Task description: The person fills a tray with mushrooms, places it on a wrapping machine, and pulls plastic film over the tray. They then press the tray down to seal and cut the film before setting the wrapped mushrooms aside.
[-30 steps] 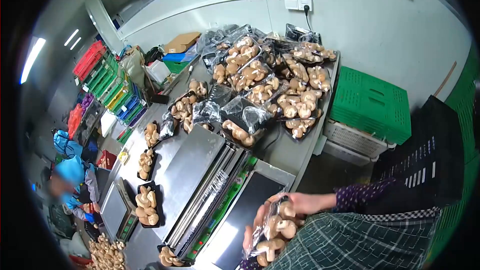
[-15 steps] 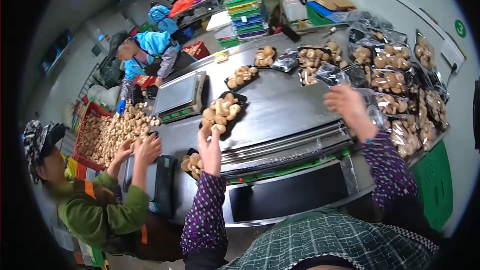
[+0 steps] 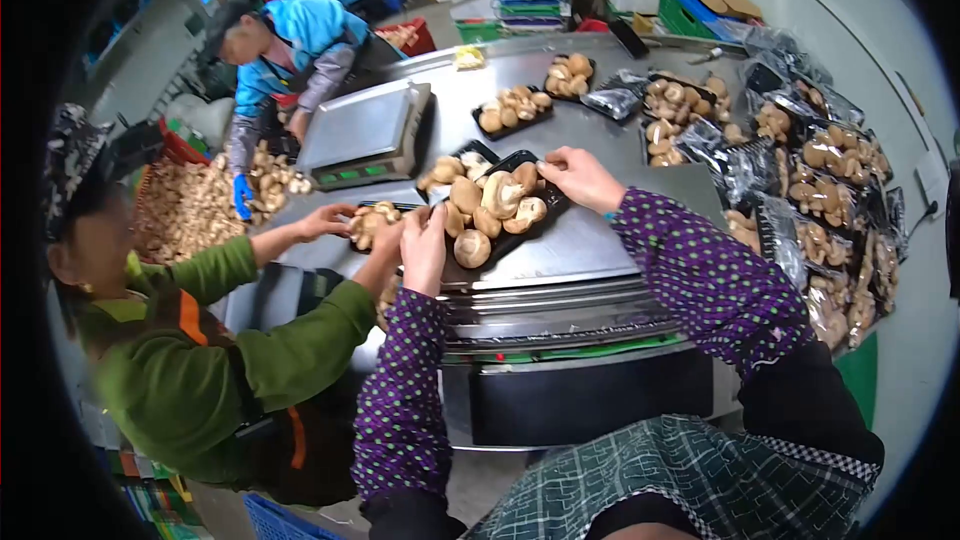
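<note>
A black tray (image 3: pixel 553 199) heaped with brown mushrooms (image 3: pixel 500 194) is between my two hands, tilted above the metal table. My left hand (image 3: pixel 424 248) closes on its left side, the fingers partly hidden by mushrooms. At the upper right corner, my right hand (image 3: pixel 583 179) pinches the rim. Just behind it lies another black tray (image 3: pixel 478 149) with mushrooms, partly covered. Close to my left hand, a co-worker's hands (image 3: pixel 328 223) are on a smaller mushroom tray.
A scale (image 3: pixel 365 135) stands at the back left beside a pile of loose mushrooms (image 3: pixel 200 210). Wrapped mushroom packs (image 3: pixel 835 160) are heaped at the right. Metal rollers (image 3: pixel 560 315) run along the near edge. Another person in blue (image 3: pixel 315 35) leans over the pile.
My right hand has come left onto the mushroom tray, which is now held in both hands and turned. The co-worker in green has reached right, close to my left hand. The view has shifted.
</note>
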Available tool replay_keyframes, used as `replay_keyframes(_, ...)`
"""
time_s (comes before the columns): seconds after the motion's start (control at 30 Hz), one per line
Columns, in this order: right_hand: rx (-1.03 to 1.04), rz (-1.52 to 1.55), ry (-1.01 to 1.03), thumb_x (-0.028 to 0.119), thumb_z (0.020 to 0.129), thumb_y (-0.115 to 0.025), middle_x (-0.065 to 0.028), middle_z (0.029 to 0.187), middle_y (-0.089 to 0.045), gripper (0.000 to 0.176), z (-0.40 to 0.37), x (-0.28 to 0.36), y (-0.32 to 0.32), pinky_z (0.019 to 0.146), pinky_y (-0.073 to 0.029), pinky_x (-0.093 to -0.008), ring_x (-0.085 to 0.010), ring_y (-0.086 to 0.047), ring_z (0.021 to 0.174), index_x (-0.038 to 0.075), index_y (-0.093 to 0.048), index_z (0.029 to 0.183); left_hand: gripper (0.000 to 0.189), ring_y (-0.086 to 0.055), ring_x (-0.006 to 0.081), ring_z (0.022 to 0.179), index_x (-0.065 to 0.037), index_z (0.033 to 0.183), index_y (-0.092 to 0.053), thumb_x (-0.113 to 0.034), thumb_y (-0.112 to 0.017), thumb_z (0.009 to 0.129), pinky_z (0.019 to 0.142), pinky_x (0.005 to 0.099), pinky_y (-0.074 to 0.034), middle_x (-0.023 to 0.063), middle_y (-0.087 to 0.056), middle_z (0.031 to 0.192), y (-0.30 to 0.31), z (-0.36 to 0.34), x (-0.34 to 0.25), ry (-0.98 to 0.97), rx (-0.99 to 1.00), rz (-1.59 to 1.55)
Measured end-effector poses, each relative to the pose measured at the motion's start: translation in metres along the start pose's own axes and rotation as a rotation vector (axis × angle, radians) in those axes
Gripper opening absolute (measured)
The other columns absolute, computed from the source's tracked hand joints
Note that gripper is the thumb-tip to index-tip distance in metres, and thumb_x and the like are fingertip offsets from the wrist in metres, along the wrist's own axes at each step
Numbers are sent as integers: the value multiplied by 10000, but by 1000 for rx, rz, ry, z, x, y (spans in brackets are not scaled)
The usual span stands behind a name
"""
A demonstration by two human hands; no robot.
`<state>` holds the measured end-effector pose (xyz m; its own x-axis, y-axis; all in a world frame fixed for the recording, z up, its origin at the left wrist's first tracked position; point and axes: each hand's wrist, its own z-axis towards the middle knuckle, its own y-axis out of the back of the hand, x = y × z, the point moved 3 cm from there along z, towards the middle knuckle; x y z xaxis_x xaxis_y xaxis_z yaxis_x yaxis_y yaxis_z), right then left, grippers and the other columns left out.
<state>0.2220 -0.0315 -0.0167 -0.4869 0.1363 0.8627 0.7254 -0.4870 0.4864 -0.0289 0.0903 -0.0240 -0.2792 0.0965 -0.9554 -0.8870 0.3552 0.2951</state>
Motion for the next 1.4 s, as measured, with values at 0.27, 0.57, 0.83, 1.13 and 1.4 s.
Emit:
replay_keyframes(0.27,38,-4,-192,213,878,-588,-149,993,-621,397,-131,7,80,814,-471,-271,-163,-591,907,-98,-525,1117,473,-556,255,1064,84,1174,-487,-277,-571,881,906,312,-423,225,-575,1137,-51,-37,-35,-41,358,-69)
replay_keyframes(0.57,218,-757,-371,454,790,-582,-173,584,-596,486,-224,18,119,586,-474,-412,-324,-613,605,26,-645,568,479,-607,325,545,-4,593,-658,-458,-618,740,553,415,-476,192,-583,550,23,-121,-27,-414,312,1192)
replay_keyframes(0.83,254,452,-750,142,832,-438,-130,555,-560,239,-271,86,123,354,-363,-233,-127,-498,401,37,-492,624,223,-487,173,453,-21,722,-604,-214,-564,826,465,304,-427,58,-536,598,51,-168,-66,273,753,-219)
replay_keyframes(1.13,-414,333,-58,160,873,-490,-133,851,-636,217,-44,-33,77,729,-481,-304,-206,-608,736,-28,-580,812,179,-626,292,795,-11,839,-610,-144,-503,895,766,386,-478,167,-652,904,-90,36,-49,-408,150,116)
replay_keyframes(1.4,-31,-234,186,248,873,-543,-217,941,-584,236,-67,-14,65,749,-434,-426,-357,-561,896,14,-544,846,229,-581,144,869,7,979,-636,-189,-549,899,796,279,-444,111,-644,909,-71,-5,-35,-205,476,324)
